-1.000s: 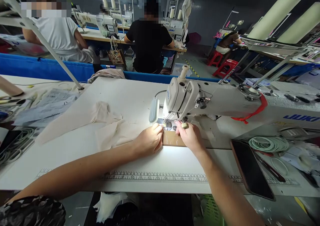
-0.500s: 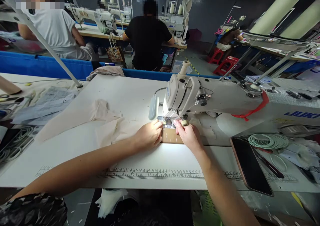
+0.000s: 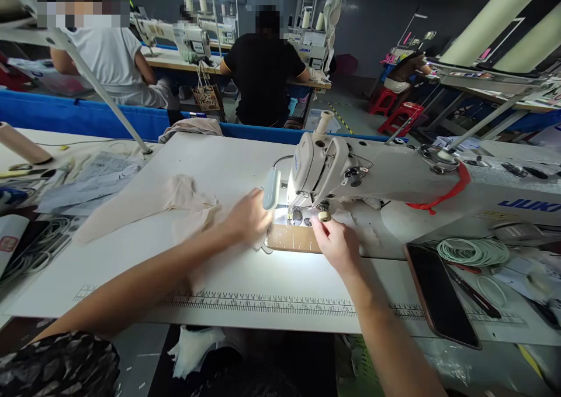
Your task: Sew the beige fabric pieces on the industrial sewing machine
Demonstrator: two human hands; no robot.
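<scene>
Beside the lamp of the sewing machine, my left hand is smeared by motion, and its fingertips cannot be made out. My right hand is closed near the needle area, just below the round knob; anything between its fingers is too small to name. A brown plate with bits of white thread lies between the hands. Thin beige cloth spreads over the table left of my left hand.
A phone, coiled pale green cord and a dark slim tool lie at the right. Papers and cords cover the left. Two people sit beyond the blue barrier; another is farther right.
My left hand has moved left and slightly up, away from the needle area, uncovering more of the brown plate. My right hand stays near the knob. The view has shifted slightly.
</scene>
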